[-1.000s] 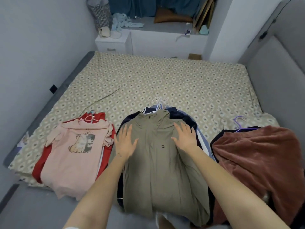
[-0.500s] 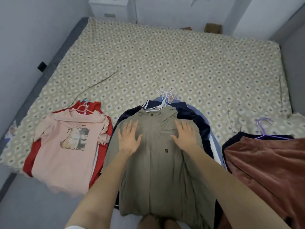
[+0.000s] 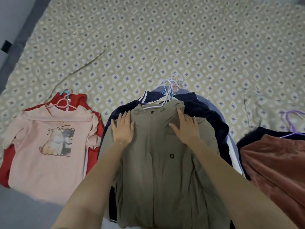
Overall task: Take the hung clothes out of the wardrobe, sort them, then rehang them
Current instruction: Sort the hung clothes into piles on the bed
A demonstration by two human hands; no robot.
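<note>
Three piles of clothes on hangers lie along the near edge of the bed. In the middle pile an olive jacket (image 3: 158, 171) lies on top of a navy jacket (image 3: 209, 119) and other garments, with several white hanger hooks (image 3: 170, 85) sticking out past the collar. My left hand (image 3: 123, 128) lies flat on the olive jacket's left shoulder, fingers straight. My right hand (image 3: 185, 127) lies flat on its right shoulder. On the left, a pink shirt with a dog print (image 3: 49, 146) covers a red garment (image 3: 6, 167). On the right is a rust-brown velvet garment (image 3: 277, 164) on a purple hanger (image 3: 290, 123).
The bed's patterned sheet (image 3: 148, 38) stretches away beyond the piles. A grey bed frame edge (image 3: 21, 35) and wall run along the left. A strip of grey floor (image 3: 24, 212) shows at the lower left.
The camera has tilted down and closer to the bed. Both hands have slid up the olive jacket from the chest to the shoulders near the collar.
</note>
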